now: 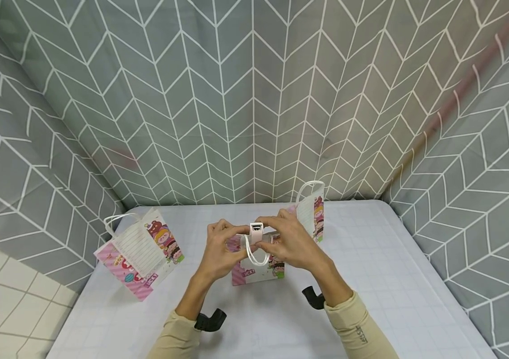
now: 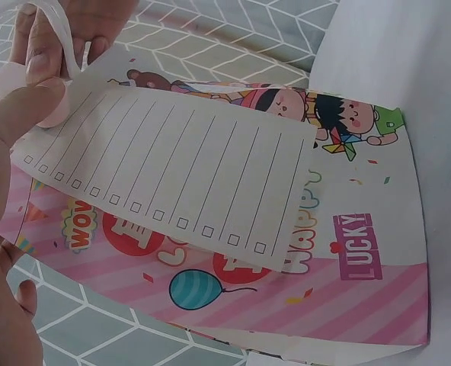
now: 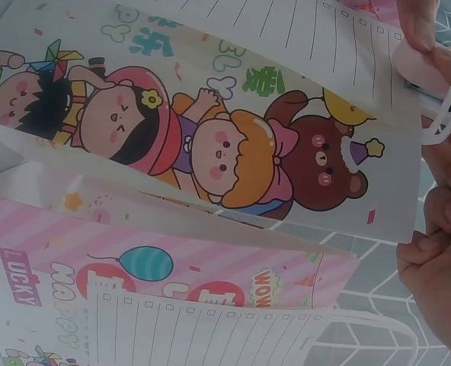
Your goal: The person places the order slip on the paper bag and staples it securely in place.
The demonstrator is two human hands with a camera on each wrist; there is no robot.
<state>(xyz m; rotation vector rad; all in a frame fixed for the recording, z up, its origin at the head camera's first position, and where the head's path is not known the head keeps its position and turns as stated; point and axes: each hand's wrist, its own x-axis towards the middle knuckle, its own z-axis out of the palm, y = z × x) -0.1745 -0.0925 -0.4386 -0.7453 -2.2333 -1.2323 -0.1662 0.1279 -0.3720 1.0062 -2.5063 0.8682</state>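
Over the middle of the table, my left hand [image 1: 220,249] and right hand [image 1: 292,242] pinch a small pale pink stapler [image 1: 256,233] between fingertips and thumbs. It sits at the top edge of a pink and white paper gift bag [image 1: 256,276], beside the white handle loop [image 1: 258,259]. A lined checklist sheet [image 2: 172,171] lies against the front of this bag, its upper end by the stapler. My left thumb [image 2: 27,110] presses at the stapler in the left wrist view. Cartoon children and a bear [image 3: 317,156] show on the bag in the right wrist view.
A similar gift bag [image 1: 166,269] with a checklist sheet [image 1: 139,252] leans on the table's left side. Another bag [image 1: 318,219] stands behind my right hand. The white-covered table [image 1: 371,309] meets grey patterned curtains [image 1: 254,99] at the back and sides.
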